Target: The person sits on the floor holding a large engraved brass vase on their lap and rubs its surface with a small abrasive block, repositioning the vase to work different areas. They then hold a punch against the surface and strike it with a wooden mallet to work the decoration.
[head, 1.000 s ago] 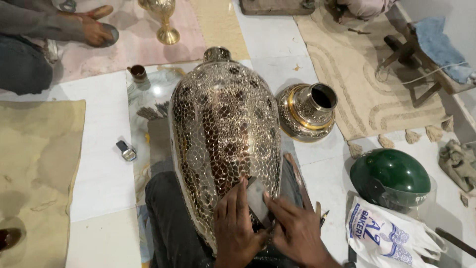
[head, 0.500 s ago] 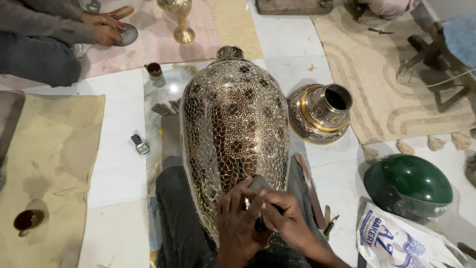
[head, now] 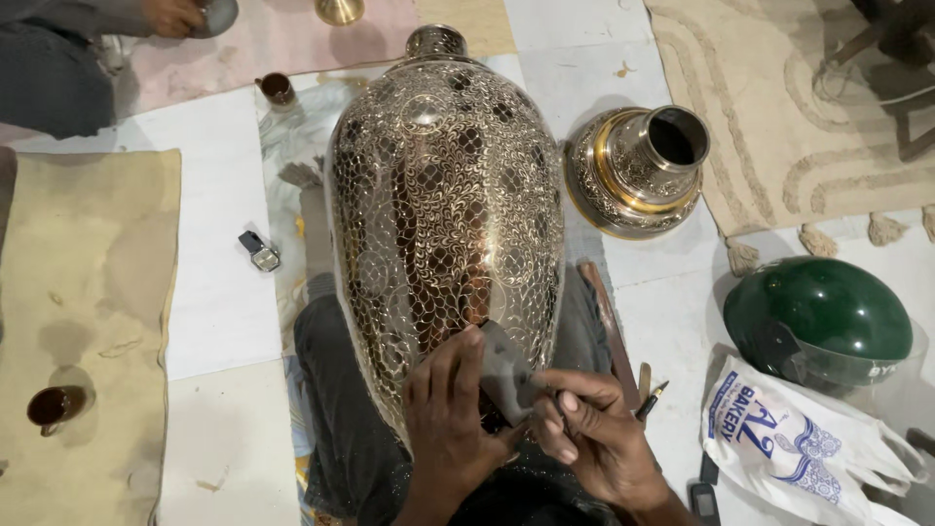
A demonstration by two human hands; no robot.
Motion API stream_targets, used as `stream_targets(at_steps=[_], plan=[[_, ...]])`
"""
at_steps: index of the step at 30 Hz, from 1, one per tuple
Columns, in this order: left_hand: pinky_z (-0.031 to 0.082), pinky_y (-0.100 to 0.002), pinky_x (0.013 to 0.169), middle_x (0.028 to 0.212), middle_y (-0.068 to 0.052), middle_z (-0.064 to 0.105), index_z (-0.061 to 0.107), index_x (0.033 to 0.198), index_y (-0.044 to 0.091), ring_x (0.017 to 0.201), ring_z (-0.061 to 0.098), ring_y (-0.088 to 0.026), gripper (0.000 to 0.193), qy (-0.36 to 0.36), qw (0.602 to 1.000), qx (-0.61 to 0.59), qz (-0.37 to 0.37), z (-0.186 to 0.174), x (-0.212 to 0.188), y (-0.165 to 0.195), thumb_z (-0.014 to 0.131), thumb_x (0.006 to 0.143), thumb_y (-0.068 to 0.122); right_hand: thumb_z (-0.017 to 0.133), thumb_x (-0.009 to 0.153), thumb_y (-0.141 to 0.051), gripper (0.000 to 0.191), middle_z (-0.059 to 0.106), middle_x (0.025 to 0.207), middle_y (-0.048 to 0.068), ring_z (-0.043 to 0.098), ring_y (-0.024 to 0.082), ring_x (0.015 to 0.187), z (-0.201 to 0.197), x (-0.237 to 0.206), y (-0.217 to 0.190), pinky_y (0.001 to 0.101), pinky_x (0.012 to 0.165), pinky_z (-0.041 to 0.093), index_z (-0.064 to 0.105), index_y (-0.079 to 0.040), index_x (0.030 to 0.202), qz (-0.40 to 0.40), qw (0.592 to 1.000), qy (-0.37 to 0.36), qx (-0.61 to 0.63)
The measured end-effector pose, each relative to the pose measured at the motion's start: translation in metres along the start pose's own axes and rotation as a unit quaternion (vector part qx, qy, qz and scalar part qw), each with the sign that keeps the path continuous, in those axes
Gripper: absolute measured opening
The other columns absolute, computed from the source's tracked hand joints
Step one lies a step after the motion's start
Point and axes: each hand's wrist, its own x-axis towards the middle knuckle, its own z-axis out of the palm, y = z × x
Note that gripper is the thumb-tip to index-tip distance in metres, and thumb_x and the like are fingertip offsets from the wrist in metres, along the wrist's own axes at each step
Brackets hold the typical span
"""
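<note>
Two hands meet low on the big engraved metal vase (head: 443,224), which lies lengthwise across your lap with its neck pointing away, so the patterned belly faces up where you can see it. Your left hand (head: 450,424) rests spread on the lower wall, fingers pressed flat against the metal and grasping nothing, most likely steadying the vase against rolling. Your right hand (head: 594,433) is clenched around a slim tool whose tip I cannot make out, and beside it a small grey pad (head: 506,370) lies against the vase surface, touching both hands. Just right of your leg, a few long tools (head: 612,331) lie on the floor within reach. Further right stand a smaller brass pot (head: 638,170), a green helmet (head: 823,312) and a white printed bag (head: 789,438). Another person's hand (head: 173,15) works at the top left.
</note>
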Motion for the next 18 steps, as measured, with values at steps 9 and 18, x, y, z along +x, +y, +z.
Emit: stream_targets(at_steps=[9,18], plan=[[0.037,-0.050,0.107,0.143,-0.014,0.051,0.031,0.156,0.007,0.131,0.049,-0.033,0.110,-0.011,1.000,0.013,-0.022,0.0040,-0.0011,0.0016,0.079,0.078,0.068,0.054,0.106,-0.006,0.033,0.062,0.083,0.010,0.047,0.013,0.056,-0.0062,0.0039,0.0076,0.0289,0.054,0.039,0.065,0.006,0.135,-0.053,0.996,-0.021,0.069],[0.037,-0.050,0.106,0.141,-0.015,0.052,0.032,0.154,0.006,0.128,0.049,-0.032,0.113,0.004,1.000,0.006,-0.013,0.0040,0.0017,0.0005,0.084,0.074,0.066,0.062,0.099,-0.006,0.036,0.064,0.086,0.013,0.047,0.013,0.055,-0.0040,0.0049,0.0112,0.0265,0.046,0.037,0.068,0.007,0.132,-0.138,0.989,0.001,-0.059]])
